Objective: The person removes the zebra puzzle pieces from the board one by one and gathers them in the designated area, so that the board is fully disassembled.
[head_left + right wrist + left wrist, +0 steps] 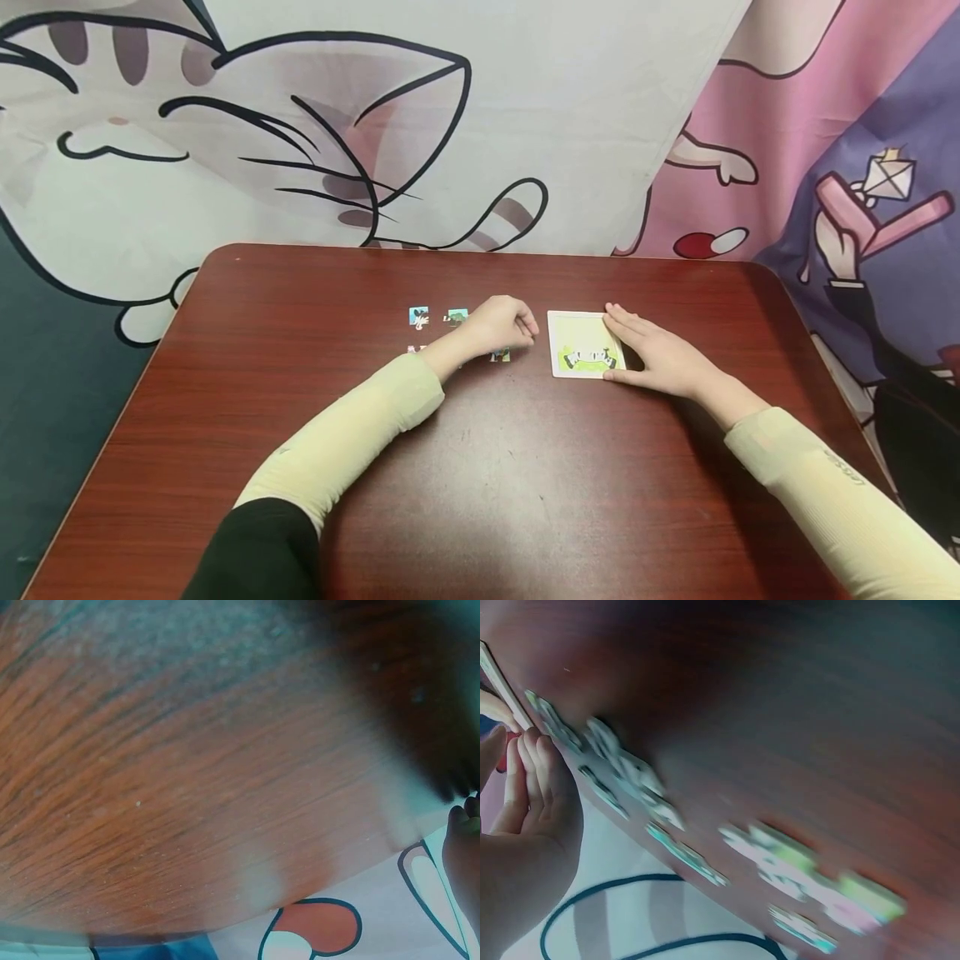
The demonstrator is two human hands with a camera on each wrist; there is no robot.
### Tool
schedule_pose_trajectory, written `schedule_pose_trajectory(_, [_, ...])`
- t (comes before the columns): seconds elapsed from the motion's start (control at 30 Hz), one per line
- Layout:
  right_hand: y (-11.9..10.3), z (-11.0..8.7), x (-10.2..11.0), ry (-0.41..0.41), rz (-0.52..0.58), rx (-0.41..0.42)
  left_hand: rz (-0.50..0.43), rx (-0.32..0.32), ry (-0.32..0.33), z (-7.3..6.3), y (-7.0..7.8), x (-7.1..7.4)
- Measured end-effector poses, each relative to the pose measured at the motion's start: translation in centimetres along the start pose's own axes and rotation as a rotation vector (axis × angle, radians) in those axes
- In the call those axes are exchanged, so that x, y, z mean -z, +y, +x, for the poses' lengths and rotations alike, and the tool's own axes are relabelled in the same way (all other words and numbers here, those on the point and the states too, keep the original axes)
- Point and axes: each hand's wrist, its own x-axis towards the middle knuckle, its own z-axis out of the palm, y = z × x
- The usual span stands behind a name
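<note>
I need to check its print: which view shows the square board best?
The head view: the square board faces up, its print visible, with only its right edge partly covered by the right hand. The left wrist view shows apparently only its edge; the right wrist none.

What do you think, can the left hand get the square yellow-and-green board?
Probably yes: the left hand is close to the board, with only brown wood-grained table showing between. The right hand touches the board's right side, leaving its left edge free.
</note>
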Motion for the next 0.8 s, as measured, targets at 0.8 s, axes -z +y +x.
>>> schedule_pose_trajectory(0.8, [0.0,0.0,-0.1,0.033,0.01,0.025,0.171,-0.065,-0.034,2.4,3.0,-3.3])
